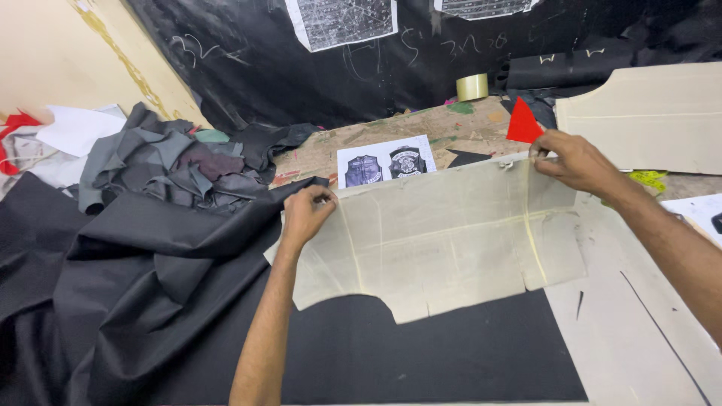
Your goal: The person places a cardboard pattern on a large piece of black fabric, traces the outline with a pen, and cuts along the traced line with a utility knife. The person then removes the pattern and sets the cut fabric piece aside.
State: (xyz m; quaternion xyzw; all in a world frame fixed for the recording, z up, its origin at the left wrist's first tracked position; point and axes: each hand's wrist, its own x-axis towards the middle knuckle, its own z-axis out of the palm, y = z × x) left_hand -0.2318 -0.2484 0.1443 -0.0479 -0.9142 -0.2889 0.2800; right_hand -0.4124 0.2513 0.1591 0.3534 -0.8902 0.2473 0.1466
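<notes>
Slippage looks likeliest — left hand (306, 214) and right hand (573, 160) only pinch the pattern piece's (444, 240) top edge, so it may skew on the black fabric (421, 353).

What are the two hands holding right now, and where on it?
Both hold the cream pattern piece by its top edge: the left hand pinches the upper left corner, the right hand the upper right part of that edge, over the black fabric.

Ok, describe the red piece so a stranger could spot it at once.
Start at the wide cream paper pattern held over black fabric. Just beyond the right hand at its far corner lies a small red triangular scrap, the only bright red shape there.
</notes>
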